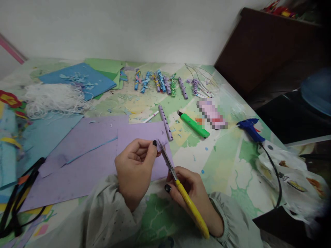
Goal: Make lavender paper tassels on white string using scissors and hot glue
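Observation:
Yellow-handled scissors [190, 206] are in my right hand [192, 189], their metal blades pointing up and left. My left hand [138, 165] pinches a small purple paper piece [158, 143] between thumb and fingers, right at the blade tips. Beneath the hands lie purple sheets [98, 172]. A purple tube with dark spots [165, 122] rests just beyond the blades, beside a thin white stick [151, 116]. To its right is a green box cutter [193, 124].
Several decorated paper tubes [161, 81] stand in a row at the back. White string [55, 100] is piled at left, near blue sheets [85, 77]. A blue glue gun [250, 129] and a plastic bag [289, 179] are at right. Black straps [20, 196] lie lower left.

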`<state>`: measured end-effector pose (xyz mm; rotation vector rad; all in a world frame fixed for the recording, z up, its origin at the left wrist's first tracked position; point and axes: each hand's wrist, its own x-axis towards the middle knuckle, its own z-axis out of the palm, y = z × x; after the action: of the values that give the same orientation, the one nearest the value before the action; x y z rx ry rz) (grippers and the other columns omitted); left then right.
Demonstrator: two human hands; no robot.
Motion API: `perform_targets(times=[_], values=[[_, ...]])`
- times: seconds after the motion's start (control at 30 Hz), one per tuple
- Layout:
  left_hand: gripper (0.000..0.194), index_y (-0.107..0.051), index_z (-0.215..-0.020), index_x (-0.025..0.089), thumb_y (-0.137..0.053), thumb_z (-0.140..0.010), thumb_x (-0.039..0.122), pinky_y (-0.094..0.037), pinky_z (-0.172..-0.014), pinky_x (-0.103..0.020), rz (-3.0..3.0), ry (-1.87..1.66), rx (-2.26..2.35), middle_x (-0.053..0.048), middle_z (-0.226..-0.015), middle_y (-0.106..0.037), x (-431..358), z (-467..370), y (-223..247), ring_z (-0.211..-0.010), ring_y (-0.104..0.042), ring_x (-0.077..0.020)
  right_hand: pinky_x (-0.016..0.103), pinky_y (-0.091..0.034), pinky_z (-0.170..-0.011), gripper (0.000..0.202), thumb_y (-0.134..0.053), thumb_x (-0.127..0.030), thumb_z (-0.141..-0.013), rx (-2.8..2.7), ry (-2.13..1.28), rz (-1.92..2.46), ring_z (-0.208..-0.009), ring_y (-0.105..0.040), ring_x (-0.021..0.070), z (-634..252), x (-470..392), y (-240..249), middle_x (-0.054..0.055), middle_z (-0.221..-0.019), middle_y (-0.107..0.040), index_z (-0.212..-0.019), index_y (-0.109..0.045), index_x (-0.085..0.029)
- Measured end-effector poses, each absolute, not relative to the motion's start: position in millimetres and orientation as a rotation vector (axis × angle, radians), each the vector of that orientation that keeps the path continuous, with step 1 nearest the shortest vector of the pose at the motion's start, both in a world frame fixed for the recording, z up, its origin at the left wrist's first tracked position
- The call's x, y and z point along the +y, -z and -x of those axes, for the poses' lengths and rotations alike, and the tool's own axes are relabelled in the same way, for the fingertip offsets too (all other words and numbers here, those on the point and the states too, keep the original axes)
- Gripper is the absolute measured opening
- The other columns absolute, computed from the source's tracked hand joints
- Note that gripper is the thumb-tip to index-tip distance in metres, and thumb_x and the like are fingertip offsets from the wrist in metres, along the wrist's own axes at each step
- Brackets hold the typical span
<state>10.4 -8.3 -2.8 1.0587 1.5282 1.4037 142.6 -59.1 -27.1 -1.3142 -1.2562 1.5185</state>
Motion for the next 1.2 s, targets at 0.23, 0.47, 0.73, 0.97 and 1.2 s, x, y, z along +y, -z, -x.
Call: perform_targets(times=[0.23,0.47,0.73,0.97,1.2], values=[[0.009,-0.065,-0.07,0.018,-0.068,-0.076,0.023,-0.058,-0.059,-0.022,-1.049,-1.405,1.515,0.001,-0.06,-0.07,-8.1,-10.4,6.3,-0.06,-0.071,-0.0152,0.022,-0.028,-0.046,0.011,-0.063,-0.023,-0.07,-1.259,-1.513,1.318,-0.05,-0.036,0.0085,-142.4,-58.7,28.6,-0.005,-0.057,-0.042,-0.074,-0.054,-0.017],[0.01,-0.064,-0.069,0.017,-0.068,-0.076,0.023,-0.058,-0.059,-0.022,-1.046,-1.4,1.527,0.001,-0.059,-0.07,-7.8,-10.9,3.8,-0.06,-0.071,-0.0159,0.021,-0.028,-0.046,0.012,-0.064,-0.023,-0.07,-1.244,-1.524,1.33,-0.05,-0.036,0.0082,-142.5,-59.4,29.1,-0.005,-0.056,-0.042,-0.074,-0.055,-0.017],[0.01,-0.064,-0.068,0.018,-0.068,-0.076,0.022,-0.059,-0.06,-0.023,-1.026,-1.405,1.522,0.0,-0.061,-0.072,-8.0,-11.4,3.1,-0.059,-0.072,-0.0161,0.02,-0.03,-0.045,0.011,-0.064,-0.023,-0.069,-1.239,-1.507,1.334,-0.049,-0.037,0.0083,-141.8,-58.8,28.4,-0.005,-0.056,-0.045,-0.072,-0.055,-0.017],[0.009,-0.065,-0.068,0.018,-0.068,-0.076,0.021,-0.059,-0.059,-0.022,-1.024,-1.417,1.516,0.001,-0.061,-0.072,-8.5,-11.1,3.8,-0.059,-0.071,-0.0151,0.021,-0.029,-0.045,0.011,-0.063,-0.023,-0.071,-1.258,-1.514,1.355,-0.05,-0.037,0.0087,-142.7,-59.6,30.8,-0.005,-0.056,-0.044,-0.074,-0.055,-0.017],[0.009,-0.065,-0.07,0.018,-0.069,-0.076,0.022,-0.058,-0.058,-0.022,-1.016,-1.407,1.51,0.001,-0.061,-0.071,-7.5,-10.9,4.6,-0.06,-0.072,-0.0157,0.021,-0.028,-0.045,0.011,-0.062,-0.024,-0.07,-1.291,-1.469,1.365,-0.049,-0.036,0.0081,-142.6,-59.8,30.0,-0.005,-0.056,-0.043,-0.073,-0.055,-0.017]])
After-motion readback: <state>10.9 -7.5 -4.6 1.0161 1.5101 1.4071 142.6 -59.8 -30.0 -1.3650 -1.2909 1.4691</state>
